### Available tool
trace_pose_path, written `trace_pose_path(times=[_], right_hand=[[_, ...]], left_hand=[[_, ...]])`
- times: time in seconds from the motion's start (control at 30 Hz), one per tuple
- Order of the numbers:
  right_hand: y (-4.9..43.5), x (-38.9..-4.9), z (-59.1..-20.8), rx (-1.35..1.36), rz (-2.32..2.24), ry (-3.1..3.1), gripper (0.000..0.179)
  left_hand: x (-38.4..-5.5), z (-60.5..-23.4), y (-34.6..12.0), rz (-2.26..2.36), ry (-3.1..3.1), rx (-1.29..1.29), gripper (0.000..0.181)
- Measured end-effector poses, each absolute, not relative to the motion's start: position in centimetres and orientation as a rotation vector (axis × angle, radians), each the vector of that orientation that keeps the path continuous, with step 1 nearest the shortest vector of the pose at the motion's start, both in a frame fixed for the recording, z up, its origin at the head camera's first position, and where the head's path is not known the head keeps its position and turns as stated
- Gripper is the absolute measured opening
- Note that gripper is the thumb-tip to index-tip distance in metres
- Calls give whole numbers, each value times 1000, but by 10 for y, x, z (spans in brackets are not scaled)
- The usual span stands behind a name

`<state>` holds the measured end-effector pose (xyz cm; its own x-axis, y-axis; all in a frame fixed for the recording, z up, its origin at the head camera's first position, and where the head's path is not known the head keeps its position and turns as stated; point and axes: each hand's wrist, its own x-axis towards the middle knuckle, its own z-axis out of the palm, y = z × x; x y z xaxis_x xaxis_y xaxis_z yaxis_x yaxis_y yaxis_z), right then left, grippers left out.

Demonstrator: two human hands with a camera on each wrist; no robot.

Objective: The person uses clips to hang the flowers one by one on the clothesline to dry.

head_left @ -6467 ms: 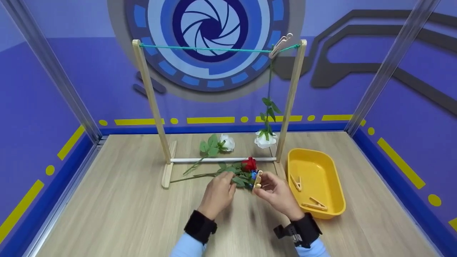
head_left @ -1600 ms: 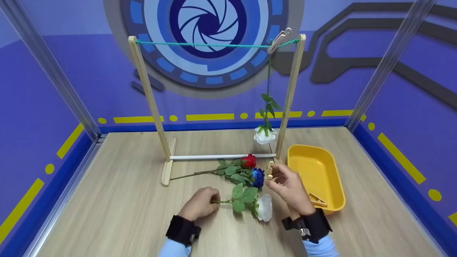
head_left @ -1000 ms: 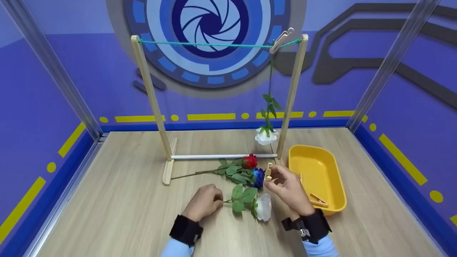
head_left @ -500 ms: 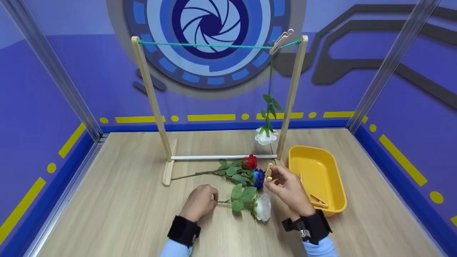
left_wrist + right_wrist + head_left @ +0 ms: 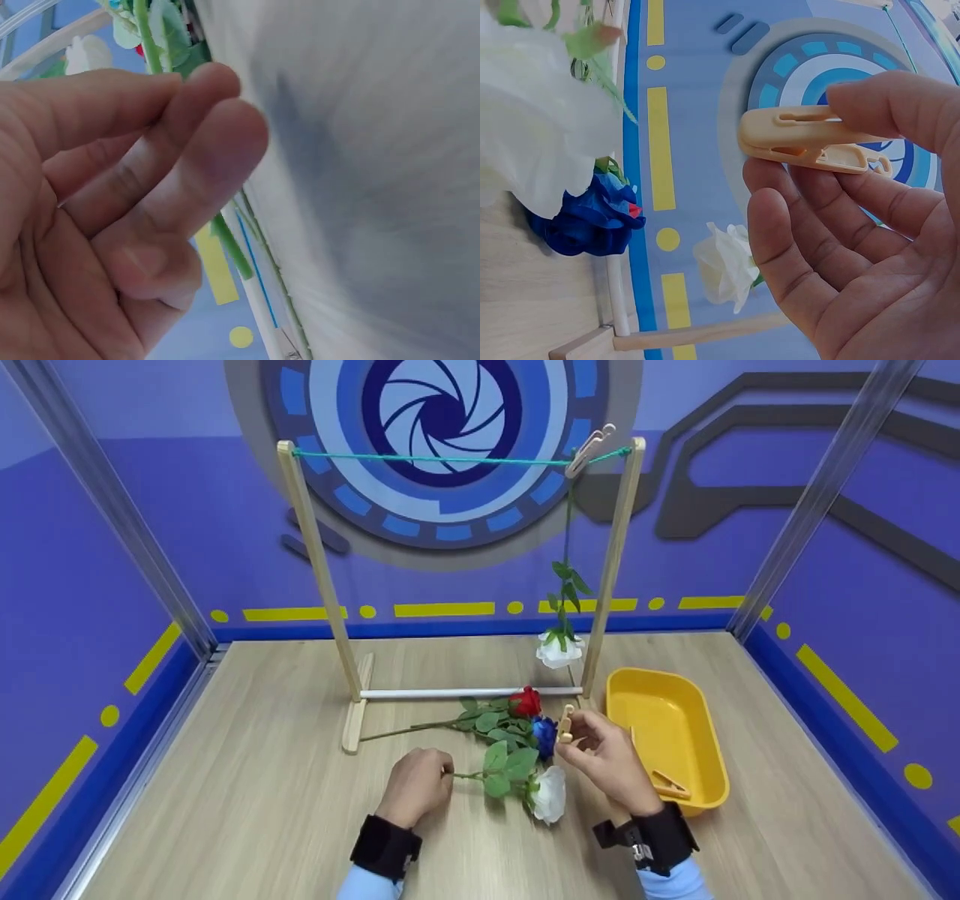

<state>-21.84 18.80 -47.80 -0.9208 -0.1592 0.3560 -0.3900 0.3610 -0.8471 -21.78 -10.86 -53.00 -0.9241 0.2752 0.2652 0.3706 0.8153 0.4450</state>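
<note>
Left hand (image 5: 415, 786) is pinching the stem of a white rose (image 5: 549, 796) between curled fingers, almost no gap showing, and the bloom is pointing toward the person's right, nearer them than a blue rose (image 5: 544, 736); cannot tell whether it is touching the tabletop (image 5: 247, 780). Right hand (image 5: 611, 761) is gripping a beige clothespin (image 5: 566, 725) between thumb and part-bent fingers, closed to the pin's width. A red rose (image 5: 526, 701) is lying beside the blue one, while another white rose (image 5: 559, 650) is hanging bloom-down, clipped to a green cord (image 5: 427, 458).
</note>
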Motion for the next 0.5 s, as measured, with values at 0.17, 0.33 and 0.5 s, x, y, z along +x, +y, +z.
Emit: trace_pose_path(times=[0.17, 0.33, 0.5], right_hand=[[189, -219, -477, 498, 1593, -2406, 27], [189, -220, -478, 482, 1584, -2417, 28], [189, -220, -478, 485, 1584, -2406, 27]], left_hand=[[-219, -524, -109, -815, -2761, -445, 13], [-218, -515, -108, -891, -2674, -401, 8], [-219, -512, -105, -1022, -2507, -385, 5]])
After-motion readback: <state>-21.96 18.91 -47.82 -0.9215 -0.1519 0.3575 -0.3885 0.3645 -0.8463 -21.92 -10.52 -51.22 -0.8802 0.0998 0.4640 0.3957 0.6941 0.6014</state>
